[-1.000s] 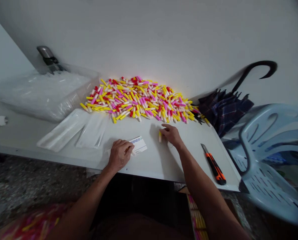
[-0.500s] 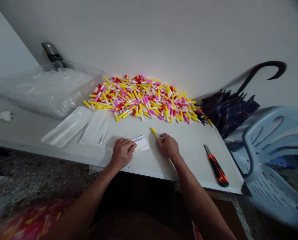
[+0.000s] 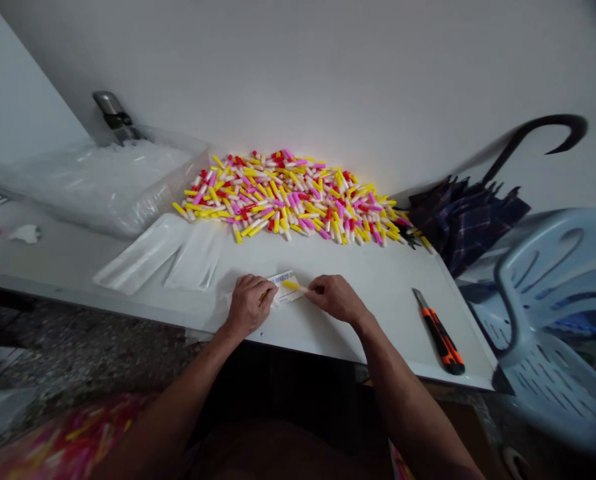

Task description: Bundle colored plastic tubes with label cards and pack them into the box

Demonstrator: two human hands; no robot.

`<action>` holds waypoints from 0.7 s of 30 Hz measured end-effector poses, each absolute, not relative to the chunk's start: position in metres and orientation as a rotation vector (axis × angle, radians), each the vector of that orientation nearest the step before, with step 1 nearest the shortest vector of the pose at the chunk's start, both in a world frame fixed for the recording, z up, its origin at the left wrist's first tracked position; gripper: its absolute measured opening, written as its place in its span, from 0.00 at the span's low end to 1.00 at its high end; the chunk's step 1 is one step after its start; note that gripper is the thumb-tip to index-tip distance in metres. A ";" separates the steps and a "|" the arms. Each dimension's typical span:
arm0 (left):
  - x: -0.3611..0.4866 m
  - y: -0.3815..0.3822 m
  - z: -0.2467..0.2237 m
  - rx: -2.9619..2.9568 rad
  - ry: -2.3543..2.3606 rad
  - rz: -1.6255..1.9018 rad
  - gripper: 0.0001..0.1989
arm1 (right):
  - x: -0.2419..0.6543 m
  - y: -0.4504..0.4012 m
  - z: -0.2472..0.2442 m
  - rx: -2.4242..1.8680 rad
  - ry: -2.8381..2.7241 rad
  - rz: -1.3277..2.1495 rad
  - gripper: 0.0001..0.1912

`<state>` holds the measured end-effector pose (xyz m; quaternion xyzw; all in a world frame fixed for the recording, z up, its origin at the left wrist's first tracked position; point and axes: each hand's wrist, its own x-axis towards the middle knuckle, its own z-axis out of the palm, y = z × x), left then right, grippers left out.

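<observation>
My right hand (image 3: pixel 335 298) pinches a small tube (image 3: pixel 294 286) with a yellow end and a pale end; the yellow end points left, over a white printed card (image 3: pixel 291 298). My left hand (image 3: pixel 252 303) is closed at the card's left end and covers part of it. A faint clear film shows beside that hand, and I cannot tell whether it wraps the card. Behind both hands spreads a big pile of similar tubes (image 3: pixel 288 197) in yellow, red, pink and white.
Flat clear plastic bags (image 3: pixel 143 257) lie left of the hands, before a large bag of clear plastic (image 3: pixel 128 173). An orange-black utility knife (image 3: pixel 441 337) rests at the right. Past the table edge are a folded umbrella (image 3: pixel 468 217) and a pale blue chair (image 3: pixel 538 300).
My right hand has turned and brought the tube left and slightly down, over the card. My left hand stays at the card. The whole view has shifted slightly.
</observation>
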<state>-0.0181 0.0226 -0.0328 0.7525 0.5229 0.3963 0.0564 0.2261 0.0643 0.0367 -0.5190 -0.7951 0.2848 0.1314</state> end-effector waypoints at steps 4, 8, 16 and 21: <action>-0.018 0.023 -0.033 2.276 1.608 1.180 0.08 | 0.201 0.069 0.015 -1.375 -2.260 0.892 0.07; -0.018 0.023 -0.032 2.224 1.610 1.204 0.08 | 0.197 0.065 -0.003 -1.184 -2.249 0.998 0.12; -0.022 0.025 -0.030 2.177 1.614 1.124 0.07 | 0.200 0.066 -0.014 -1.143 -2.050 1.056 0.08; -0.028 0.029 -0.029 2.121 1.541 1.072 0.07 | 0.198 0.066 -0.016 -1.162 -2.026 1.074 0.08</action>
